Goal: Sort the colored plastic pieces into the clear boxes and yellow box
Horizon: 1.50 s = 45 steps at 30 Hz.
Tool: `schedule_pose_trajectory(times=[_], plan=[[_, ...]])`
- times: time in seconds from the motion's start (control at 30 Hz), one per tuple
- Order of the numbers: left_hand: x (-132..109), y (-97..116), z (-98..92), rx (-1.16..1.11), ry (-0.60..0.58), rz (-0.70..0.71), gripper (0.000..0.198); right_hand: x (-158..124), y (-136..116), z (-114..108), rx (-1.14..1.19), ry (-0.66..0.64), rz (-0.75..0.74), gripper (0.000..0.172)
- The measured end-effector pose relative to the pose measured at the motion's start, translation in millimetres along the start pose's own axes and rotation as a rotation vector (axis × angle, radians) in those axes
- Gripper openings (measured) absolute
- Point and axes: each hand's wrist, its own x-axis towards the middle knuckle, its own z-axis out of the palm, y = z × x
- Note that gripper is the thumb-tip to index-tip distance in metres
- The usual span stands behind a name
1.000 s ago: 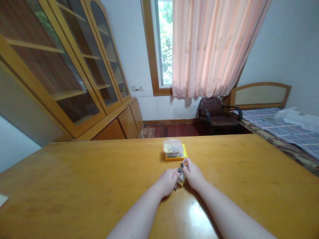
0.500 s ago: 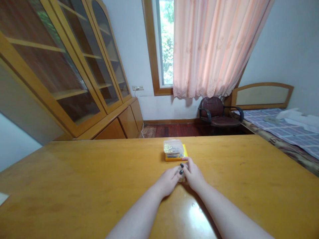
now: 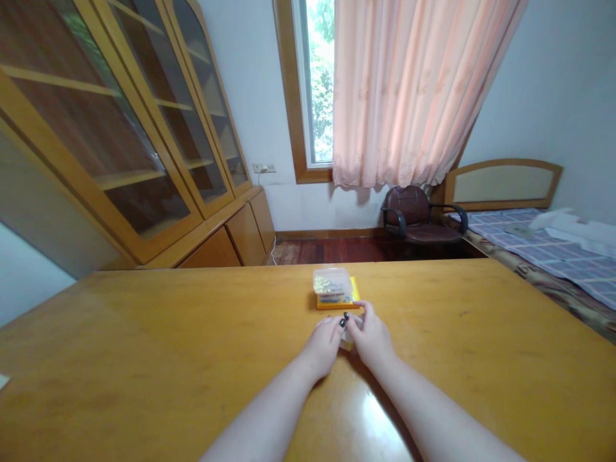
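Over the middle of the table, my left hand point(image 3: 323, 343) and my right hand point(image 3: 371, 339) meet with closed fingers and thumbs nearly touching. Between them is a small whitish, partly see-through object point(image 3: 346, 342), mostly covered by the fingers; its kind cannot be made out. Just beyond the hands lies a flat yellow case point(image 3: 356, 292). On top of it rests a clear plastic box point(image 3: 332, 280) with small pale yellow pieces showing through. My right index finger reaches close to the yellow case's front edge.
The hands work over a broad wooden table point(image 3: 144, 346). Beyond it stand a glass-door cabinet point(image 3: 192, 212) on the left, a brown armchair point(image 3: 416, 215) and a bed point(image 3: 543, 250) on the right. A pale corner of something point(image 3: 2, 381) shows at the left edge.
The thumbs have shifted slightly up and left, and more of the whitish object shows between the hands. The view has moved a little; the boxes stay put.
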Motion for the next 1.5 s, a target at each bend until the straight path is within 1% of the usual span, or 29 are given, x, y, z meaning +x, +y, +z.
schedule_pose_trajectory(times=[0.13, 0.23, 0.43, 0.5, 0.63, 0.73, 0.8, 0.93, 1.07, 1.13, 1.23, 1.37, 1.5], plan=[[2.6, -0.5, -3.2, 0.029, -0.031, 0.03, 0.036, -0.7, -2.4, -1.6, -0.006, -0.017, 0.017, 0.037], [3.8, -3.7, -3.7, 0.054, -0.03, 0.023, 0.035, -0.1, -2.2, -1.2, -0.022, -0.045, 0.026, 0.036], [1.7, -6.3, -3.4, 0.0, -0.024, -0.011, 0.035, 4.5, 7.5, 2.5, 0.047, -0.074, -0.016, 0.038], [1.2, -5.9, -5.4, -0.017, -0.028, -0.014, 0.034, 6.6, 12.8, 3.9, 0.093, -0.073, -0.064, 0.037], [2.2, -8.7, -10.6, -0.07, -0.019, -0.033, 0.029, 11.7, 22.5, 5.5, 0.229, -0.089, -0.222, 0.037], [4.7, -15.3, -13.2, -0.148, -0.006, -0.059, 0.032, 15.7, 26.3, 5.4, 0.307, -0.093, -0.323, 0.036], [6.7, -20.5, -13.6, -0.194, 0.021, -0.074, 0.035, 17.8, 27.0, 5.1, 0.327, -0.093, -0.345, 0.036], [10.4, -29.1, -12.4, -0.218, 0.106, -0.072, 0.042, 19.9, 26.0, 5.3, 0.334, -0.083, -0.31, 0.037], [11.0, -32.2, -12.8, -0.144, 0.17, -0.088, 0.053, 20.5, 24.3, 5.4, 0.33, -0.075, -0.281, 0.038], [10.2, -31.2, -14.6, -0.074, 0.179, -0.081, 0.053, 20.5, 23.6, 5.5, 0.325, -0.07, -0.263, 0.037], [8.7, -28.6, -18.2, 0.031, 0.168, -0.023, 0.05, 20.4, 23.2, 6.2, 0.331, -0.039, -0.241, 0.037], [7.7, -27.0, -21.2, 0.064, 0.153, 0.012, 0.053, 20.3, 24.1, 7.3, 0.352, -0.011, -0.242, 0.037], [7.2, -25.5, -22.4, 0.125, 0.174, 0.036, 0.053, 21.3, 24.7, 7.5, 0.365, 0.01, -0.238, 0.036]])
